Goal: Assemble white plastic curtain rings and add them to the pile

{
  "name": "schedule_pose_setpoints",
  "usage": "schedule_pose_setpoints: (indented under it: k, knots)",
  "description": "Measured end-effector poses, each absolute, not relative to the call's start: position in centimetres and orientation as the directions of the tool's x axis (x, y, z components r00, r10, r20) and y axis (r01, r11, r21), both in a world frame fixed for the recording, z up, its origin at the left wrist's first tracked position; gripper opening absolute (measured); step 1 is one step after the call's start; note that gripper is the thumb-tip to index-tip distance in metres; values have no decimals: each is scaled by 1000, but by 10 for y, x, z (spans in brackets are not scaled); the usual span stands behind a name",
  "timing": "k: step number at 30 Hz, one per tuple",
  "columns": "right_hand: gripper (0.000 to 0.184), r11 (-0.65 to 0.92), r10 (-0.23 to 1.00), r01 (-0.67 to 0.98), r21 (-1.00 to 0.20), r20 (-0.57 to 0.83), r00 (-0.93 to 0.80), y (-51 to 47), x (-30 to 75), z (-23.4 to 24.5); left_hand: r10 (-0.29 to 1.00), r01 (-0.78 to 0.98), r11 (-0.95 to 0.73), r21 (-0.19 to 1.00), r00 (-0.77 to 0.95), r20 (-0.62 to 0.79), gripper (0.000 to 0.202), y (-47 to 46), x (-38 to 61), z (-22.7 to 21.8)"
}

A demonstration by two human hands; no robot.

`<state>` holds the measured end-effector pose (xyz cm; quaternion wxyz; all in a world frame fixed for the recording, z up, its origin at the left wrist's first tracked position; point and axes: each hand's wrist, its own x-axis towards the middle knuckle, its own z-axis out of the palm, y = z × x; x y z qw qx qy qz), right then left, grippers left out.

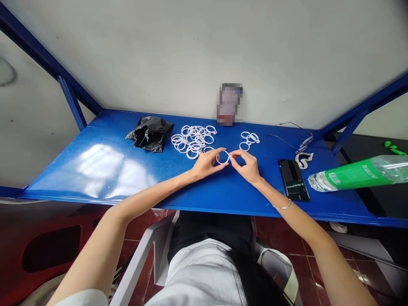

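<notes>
Between my two hands, a white plastic ring (222,164), shaped like a curtain ring, is held up just over the blue table (178,187). My left hand (207,164) grips its left side, with thumb and fingertips curved around the rim. The fingertips of my right hand (247,165) pinch its right side, where a small eyelet seems to be, partly hidden. Behind my left hand lies a heap of similar white rings (192,132), loosely overlapping. A smaller group of white rings (245,146) lies beyond my right hand.
A crumpled black plastic bag (152,132) sits left of the heap. Against the wall leans a blurred upright object (228,105). To the right are eyeglasses (304,143), a white curved piece (304,160), a black phone (293,180) and a green-labelled bottle (357,173). Blue frame bars flank the table.
</notes>
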<state>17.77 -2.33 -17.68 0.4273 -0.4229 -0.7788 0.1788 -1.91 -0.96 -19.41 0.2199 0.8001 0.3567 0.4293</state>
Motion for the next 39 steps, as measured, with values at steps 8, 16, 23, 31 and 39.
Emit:
schedule_pose_setpoints:
  k: [8,16,23,31,39]
  knots:
    - [9,636,764,502,-586,572,-300,-24,176,-174,703,421,-711,563,402,587,40,-10,-19,-193]
    - [7,683,717,480,-550,628,-302,-21,176,-176,641,454,-761,463,417,644,43,-9,-20,-195]
    - [6,631,740,568,-529,631,-234,-15,179,-178,706,548,-697,462,415,573,60,-6,-21,-196]
    - [11,290,821,827,-481,570,44,14,211,-180,747,736,-594,324,356,562,34,12,-29,-192]
    - [11,120,857,939,-321,512,66,27,228,-187,817,833,-501,236,365,447,31,21,-35,-190]
